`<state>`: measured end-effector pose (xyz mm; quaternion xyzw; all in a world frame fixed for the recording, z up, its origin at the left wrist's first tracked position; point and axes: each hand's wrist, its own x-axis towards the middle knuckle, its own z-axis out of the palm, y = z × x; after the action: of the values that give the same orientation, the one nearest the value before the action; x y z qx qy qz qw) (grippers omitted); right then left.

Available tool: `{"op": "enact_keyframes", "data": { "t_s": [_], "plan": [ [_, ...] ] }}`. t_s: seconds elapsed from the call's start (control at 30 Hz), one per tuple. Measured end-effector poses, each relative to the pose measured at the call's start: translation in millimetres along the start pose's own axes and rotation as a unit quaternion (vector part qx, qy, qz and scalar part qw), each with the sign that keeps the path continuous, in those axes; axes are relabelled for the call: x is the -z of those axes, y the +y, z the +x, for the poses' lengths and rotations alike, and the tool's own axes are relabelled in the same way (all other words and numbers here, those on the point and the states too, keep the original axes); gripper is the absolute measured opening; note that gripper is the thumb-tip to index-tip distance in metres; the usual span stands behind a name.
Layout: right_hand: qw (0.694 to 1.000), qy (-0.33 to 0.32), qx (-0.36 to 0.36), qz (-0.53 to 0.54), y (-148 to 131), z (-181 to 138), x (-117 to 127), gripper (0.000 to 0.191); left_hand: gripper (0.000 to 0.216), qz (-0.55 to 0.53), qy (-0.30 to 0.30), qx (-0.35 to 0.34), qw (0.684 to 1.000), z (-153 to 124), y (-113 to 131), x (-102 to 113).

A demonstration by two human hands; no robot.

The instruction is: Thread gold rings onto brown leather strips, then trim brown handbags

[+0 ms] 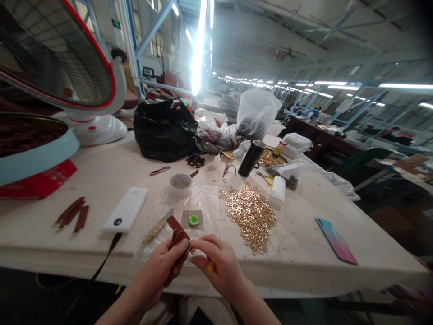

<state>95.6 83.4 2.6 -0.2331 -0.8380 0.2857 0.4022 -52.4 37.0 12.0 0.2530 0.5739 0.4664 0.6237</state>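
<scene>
My left hand (162, 266) grips a brown leather strip (176, 230) at the table's near edge. My right hand (219, 262) pinches the same strip's lower end, fingers closed, with something small and yellow showing under them. Just right of my hands lies a heap of several gold metal rings (252, 214). A small brown pad with a green dot (192, 220) sits on a clear plastic sheet (203, 198) just beyond my hands.
A white power bank (126, 210) with a black cable, a tape roll (180, 184), loose brown strips (72, 214), a black cylinder (251, 158), a white bottle (278, 190), a phone (336, 240), a black bag (164, 131), plastic bags and a fan (67, 58) share the table.
</scene>
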Motion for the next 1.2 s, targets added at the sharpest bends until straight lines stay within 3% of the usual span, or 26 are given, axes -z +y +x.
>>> {"op": "enact_keyframes", "data": {
  "t_s": [0.13,0.3,0.43,0.53,0.63,0.77,0.87,0.97,1.03,1.1,1.2],
  "plan": [
    [0.999,-0.045,0.022,-0.019,3,7,11,0.016,0.041,0.028,-0.035,-0.009,0.999,-1,6,1],
    [0.997,-0.068,-0.017,0.019,6,7,8,0.016,0.037,0.099,-0.025,-0.092,0.991,7,-2,4],
    [0.985,-0.062,-0.130,0.100,8,3,1,0.012,0.033,0.198,-0.023,-0.163,0.966,10,-7,9],
    [0.955,-0.059,-0.239,0.165,9,1,-3,0.008,0.029,0.264,-0.020,-0.193,0.945,6,-7,10],
    [0.926,-0.047,-0.294,0.231,10,0,-4,0.012,0.021,0.320,-0.027,-0.207,0.924,1,-5,8],
    [0.934,-0.055,-0.277,0.219,10,0,-3,0.013,0.011,0.352,-0.029,-0.213,0.911,-3,-4,4],
    [0.938,-0.025,-0.263,0.223,11,0,-7,0.013,0.016,0.292,-0.025,-0.203,0.934,-1,-8,0],
    [0.921,0.029,-0.261,0.289,12,-2,-13,0.023,0.024,0.200,-0.035,-0.190,0.961,3,-11,-2],
    [0.914,0.040,-0.264,0.305,13,-4,-17,0.026,0.021,0.193,-0.022,-0.193,0.962,4,-11,-1],
    [0.925,0.039,-0.261,0.273,13,-5,-19,0.022,0.013,0.223,-0.004,-0.203,0.953,4,-11,1],
    [0.964,0.047,-0.223,0.140,12,-6,-21,0.014,0.006,0.261,0.015,-0.218,0.940,6,-11,4]
  ]
}}
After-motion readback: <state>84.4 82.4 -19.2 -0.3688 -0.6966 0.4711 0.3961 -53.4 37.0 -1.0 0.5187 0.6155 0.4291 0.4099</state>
